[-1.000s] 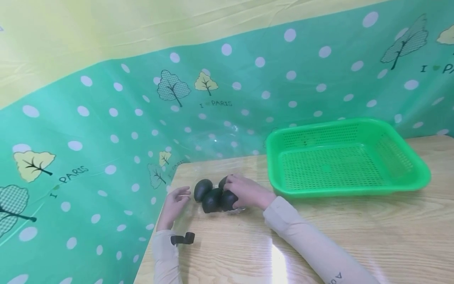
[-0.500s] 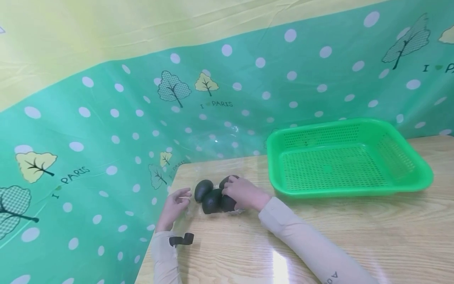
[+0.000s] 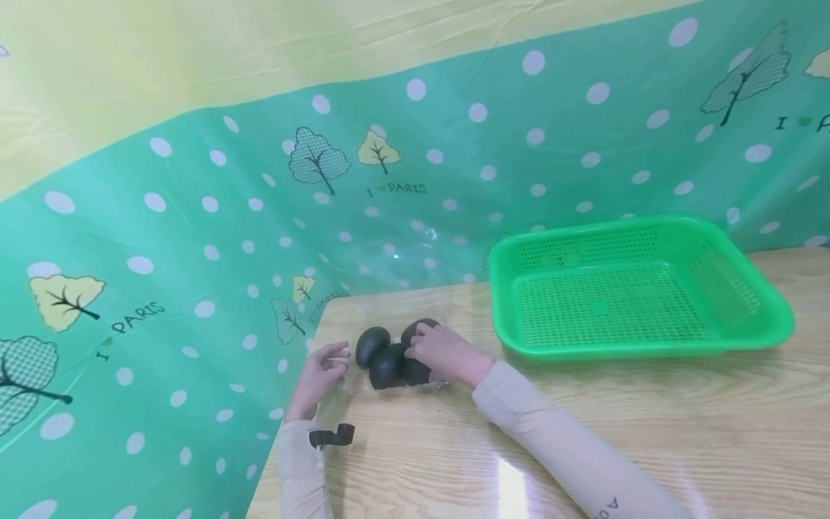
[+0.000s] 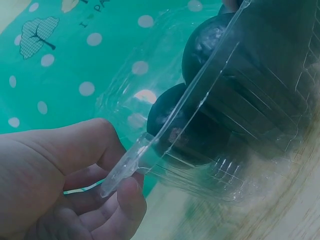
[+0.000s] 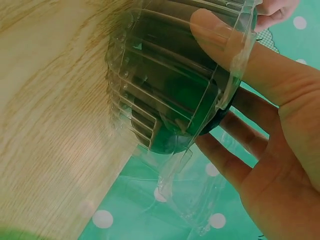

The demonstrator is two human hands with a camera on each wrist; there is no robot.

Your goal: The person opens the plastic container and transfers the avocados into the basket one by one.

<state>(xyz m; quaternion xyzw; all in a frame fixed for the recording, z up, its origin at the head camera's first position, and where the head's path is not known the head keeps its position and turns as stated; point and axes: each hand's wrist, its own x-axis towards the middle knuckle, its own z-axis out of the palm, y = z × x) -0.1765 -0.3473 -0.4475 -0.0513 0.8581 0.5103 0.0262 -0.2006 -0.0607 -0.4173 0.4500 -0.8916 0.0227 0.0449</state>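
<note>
Several dark avocados (image 3: 387, 366) sit together in a clear plastic clamshell box (image 4: 235, 175) on the table. My left hand (image 3: 319, 378) is at the box's left side. In the left wrist view, its thumb and fingers pinch the clear rim. My right hand (image 3: 447, 353) reaches over the right side of the box, its fingers around an avocado (image 5: 175, 115). The thumb (image 5: 212, 32) shows through the clear ribbed wall. Part of that avocado is hidden by the hand in the head view. Another avocado (image 3: 418, 328) lies behind the right fingers.
A green perforated basket (image 3: 603, 353) stands to the right of the box at the back of the wooden table (image 3: 415, 454). Behind and to the left hangs a green dotted cloth (image 3: 194, 288). A black strap (image 3: 333, 435) is on the left wrist.
My right hand has shifted slightly left over the avocados, its fingers repositioned. The left hand stays in place at the box's rim.
</note>
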